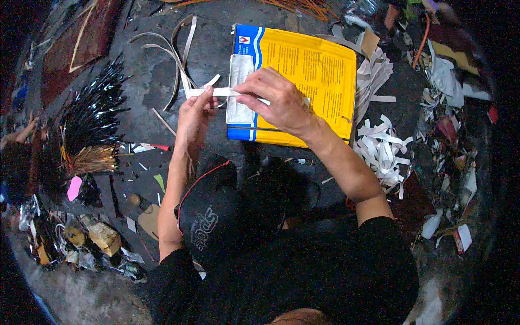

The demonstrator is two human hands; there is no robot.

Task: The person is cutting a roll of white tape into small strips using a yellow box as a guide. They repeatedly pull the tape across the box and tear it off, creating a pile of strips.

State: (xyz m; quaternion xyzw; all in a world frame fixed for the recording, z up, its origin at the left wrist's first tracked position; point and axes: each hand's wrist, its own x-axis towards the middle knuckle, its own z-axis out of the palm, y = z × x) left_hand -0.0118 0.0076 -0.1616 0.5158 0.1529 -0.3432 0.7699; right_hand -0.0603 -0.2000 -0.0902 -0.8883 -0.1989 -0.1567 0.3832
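A narrow white strip (218, 92) is stretched level between my two hands. My left hand (196, 115) pinches its left part between thumb and fingers. At its other end, my right hand (279, 100) has thumb and fingertips pressed together on the strip. Beneath the right hand lies a flat yellow and blue printed panel (319, 65), with a whitish rectangular pad (241, 66) near its left edge. Longer pale strips (174, 51) curl on the dark floor beyond my left hand; whether they join the held strip, I cannot tell.
Right of the panel are a fanned bundle of pale strips (374, 76) and a loose heap of short white strips (383, 149). Black thin sticks (95, 103) and tan sticks (95, 158) lie at left. Scraps litter both sides, including a small carton (105, 239) at lower left.
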